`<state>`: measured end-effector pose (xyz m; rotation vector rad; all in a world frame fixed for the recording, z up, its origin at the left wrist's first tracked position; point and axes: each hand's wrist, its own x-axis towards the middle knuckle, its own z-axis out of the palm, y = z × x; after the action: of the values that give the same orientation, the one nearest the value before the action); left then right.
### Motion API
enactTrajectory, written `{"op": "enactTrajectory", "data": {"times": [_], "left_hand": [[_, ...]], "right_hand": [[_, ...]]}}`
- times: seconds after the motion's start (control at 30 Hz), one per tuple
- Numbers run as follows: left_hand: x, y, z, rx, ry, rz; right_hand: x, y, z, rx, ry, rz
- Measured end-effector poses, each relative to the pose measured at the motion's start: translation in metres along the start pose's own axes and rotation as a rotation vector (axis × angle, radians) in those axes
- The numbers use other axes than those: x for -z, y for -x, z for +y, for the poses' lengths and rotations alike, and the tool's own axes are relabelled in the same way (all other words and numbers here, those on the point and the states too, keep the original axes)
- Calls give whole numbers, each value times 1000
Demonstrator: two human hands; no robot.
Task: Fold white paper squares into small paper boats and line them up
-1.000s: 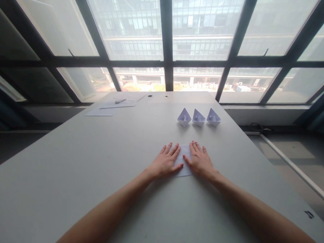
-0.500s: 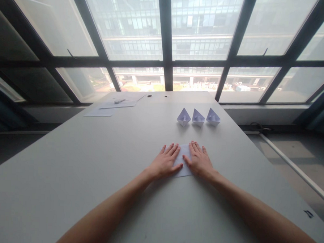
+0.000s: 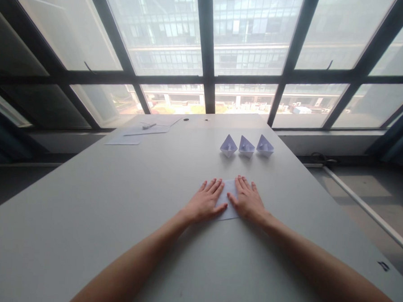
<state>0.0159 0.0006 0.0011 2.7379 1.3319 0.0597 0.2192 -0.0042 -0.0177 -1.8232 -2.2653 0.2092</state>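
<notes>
A small white sheet of paper lies flat on the white table. My left hand rests flat on its left part, fingers stretched forward and thumb pointing inward. Over the right part, my right hand lies flat too, its fingers extended. Between the two hands a strip of the paper shows; its sides are hidden beneath my palms. Just beyond stand three folded paper boats in a row: a left one, a middle one and a right one.
At the table's far left lie several sheets of paper with a small white object on top, its kind unclear. Two dark holes show near the far edge. Large windows rise behind. A dark mark is at the right edge.
</notes>
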Motion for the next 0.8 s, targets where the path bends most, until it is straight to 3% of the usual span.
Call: {"op": "enactTrajectory", "data": {"times": [0.7, 0.8], "left_hand": [[1, 0, 0, -3, 1, 3], [0, 0, 0, -7, 2, 8]], "right_hand": [[7, -1, -1, -24, -56, -21], [11, -1, -1, -48, -66, 39]]}}
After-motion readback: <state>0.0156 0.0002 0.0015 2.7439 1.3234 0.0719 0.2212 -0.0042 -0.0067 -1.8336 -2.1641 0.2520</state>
